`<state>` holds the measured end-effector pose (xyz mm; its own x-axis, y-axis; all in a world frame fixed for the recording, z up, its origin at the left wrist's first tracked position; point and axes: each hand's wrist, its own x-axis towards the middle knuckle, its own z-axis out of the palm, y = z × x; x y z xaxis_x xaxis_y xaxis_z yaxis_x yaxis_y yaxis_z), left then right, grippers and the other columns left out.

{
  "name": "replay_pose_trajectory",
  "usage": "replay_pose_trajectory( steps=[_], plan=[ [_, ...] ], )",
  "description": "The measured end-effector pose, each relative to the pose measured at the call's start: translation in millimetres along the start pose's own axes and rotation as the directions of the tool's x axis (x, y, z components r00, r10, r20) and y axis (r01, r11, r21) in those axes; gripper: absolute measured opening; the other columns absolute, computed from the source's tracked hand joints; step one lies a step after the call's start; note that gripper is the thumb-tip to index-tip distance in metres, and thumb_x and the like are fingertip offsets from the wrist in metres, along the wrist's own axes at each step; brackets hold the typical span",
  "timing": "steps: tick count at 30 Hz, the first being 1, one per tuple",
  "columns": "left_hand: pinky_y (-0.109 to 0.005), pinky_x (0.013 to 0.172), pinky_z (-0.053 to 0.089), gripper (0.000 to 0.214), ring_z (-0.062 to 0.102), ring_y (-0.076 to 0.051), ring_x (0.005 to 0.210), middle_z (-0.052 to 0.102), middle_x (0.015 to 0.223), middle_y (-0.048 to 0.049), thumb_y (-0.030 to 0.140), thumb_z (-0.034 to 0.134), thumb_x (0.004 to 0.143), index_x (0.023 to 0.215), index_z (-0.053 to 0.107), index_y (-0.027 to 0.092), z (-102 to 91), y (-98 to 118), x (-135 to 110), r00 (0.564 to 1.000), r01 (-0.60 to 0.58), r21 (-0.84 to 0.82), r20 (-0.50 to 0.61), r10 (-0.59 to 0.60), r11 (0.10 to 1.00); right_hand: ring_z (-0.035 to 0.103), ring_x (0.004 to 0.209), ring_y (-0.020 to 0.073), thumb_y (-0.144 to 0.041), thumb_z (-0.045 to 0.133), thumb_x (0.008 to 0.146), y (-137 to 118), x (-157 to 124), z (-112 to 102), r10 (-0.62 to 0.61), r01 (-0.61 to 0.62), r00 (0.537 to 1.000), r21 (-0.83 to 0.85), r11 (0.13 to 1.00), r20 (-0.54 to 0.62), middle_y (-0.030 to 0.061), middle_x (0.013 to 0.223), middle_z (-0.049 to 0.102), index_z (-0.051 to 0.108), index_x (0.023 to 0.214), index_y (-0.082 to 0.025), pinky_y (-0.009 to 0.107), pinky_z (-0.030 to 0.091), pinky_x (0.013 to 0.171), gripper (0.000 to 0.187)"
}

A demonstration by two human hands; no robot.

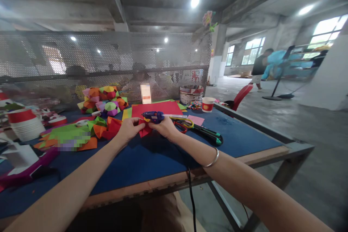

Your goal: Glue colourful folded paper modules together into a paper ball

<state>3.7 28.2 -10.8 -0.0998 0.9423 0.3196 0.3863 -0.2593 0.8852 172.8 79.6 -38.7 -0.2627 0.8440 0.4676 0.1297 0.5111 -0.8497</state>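
Note:
My right hand (166, 129) is wrapped round a blue hot glue gun (154, 116). A clear glue stick (176, 116) juts from the gun's back, and its nozzle points left, toward my other hand. Fingers of my left hand (131, 129) pinch a folded red paper piece (145, 131), just under the nozzle. Red paper sheets (160, 108) lie behind both hands. Yellow-handled scissors (187, 121) and a black-and-green utility knife (210, 134) rest beside my right wrist. Folded orange and red paper pieces (112, 127) sit left of my left hand.
Colourful paper balls (104, 99) are piled at the back left, near stacked paper cups (25, 125). A woven basket (191, 95) and one cup (208, 104) stand at the back right. A black cord (191, 195) hangs over the front edge. A person (259, 67) walks beyond.

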Motion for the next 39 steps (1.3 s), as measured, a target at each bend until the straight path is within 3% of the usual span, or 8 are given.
replay_pose_trajectory(
  steps=[8,14,25,31,39],
  plan=[
    [-0.027,0.055,0.036,0.019,0.049,-0.014,0.053,0.058,0.050,0.0035,0.039,0.066,0.062,0.055,0.063,0.021,4.9,6,-3,0.992,-0.104,0.182,-0.050,0.114,0.978,0.064,0.068,0.0166,-0.020,0.074,0.074,-10,-3,-1,0.058,-0.059,0.998,-0.054,0.997,-0.015,-0.0001,0.067,0.071,0.073,0.076,-0.016,0.025,0.047,0.063,0.004],
    [-0.028,0.056,0.035,0.017,0.047,-0.014,0.053,0.050,0.049,0.0038,0.029,0.060,0.067,0.052,0.056,0.023,13.4,14,-8,0.976,-0.153,0.290,-0.109,0.191,0.945,0.065,0.070,0.0183,-0.020,0.074,0.073,-20,-3,-2,0.079,-0.087,0.996,-0.163,0.983,-0.051,0.0006,0.068,0.071,0.069,0.069,-0.018,0.027,0.050,0.067,0.006],
    [-0.027,0.058,0.038,0.013,0.053,-0.015,0.055,0.054,0.051,0.0037,0.023,0.060,0.071,0.058,0.059,0.022,17.3,15,-7,0.980,-0.129,0.351,-0.097,0.173,0.928,0.070,0.074,0.0209,-0.017,0.071,0.073,-20,-5,-1,0.016,-0.034,0.995,-0.186,0.982,-0.097,0.0034,0.075,0.077,0.071,0.071,-0.018,0.029,0.052,0.071,0.003],
    [-0.028,0.060,0.038,0.016,0.058,-0.017,0.059,0.057,0.052,0.0021,0.020,0.063,0.072,0.057,0.060,0.021,17.4,16,-8,0.967,-0.156,0.480,-0.103,0.232,0.863,0.069,0.070,0.0211,-0.018,0.069,0.072,-21,-6,-1,-0.011,-0.005,0.997,-0.206,0.979,-0.080,0.0049,0.073,0.076,0.070,0.066,-0.018,0.028,0.050,0.066,0.006],
    [-0.030,0.069,0.046,0.013,0.066,-0.022,0.072,0.070,0.068,-0.0030,0.023,0.065,0.075,0.063,0.062,0.022,21.1,2,-10,0.932,-0.189,0.532,-0.168,0.321,0.826,0.060,0.064,0.0172,-0.022,0.065,0.067,-21,-6,2,-0.014,0.004,0.997,-0.135,0.991,-0.076,-0.0006,0.060,0.065,0.059,0.057,-0.020,0.026,0.043,0.058,0.012]
  ],
)
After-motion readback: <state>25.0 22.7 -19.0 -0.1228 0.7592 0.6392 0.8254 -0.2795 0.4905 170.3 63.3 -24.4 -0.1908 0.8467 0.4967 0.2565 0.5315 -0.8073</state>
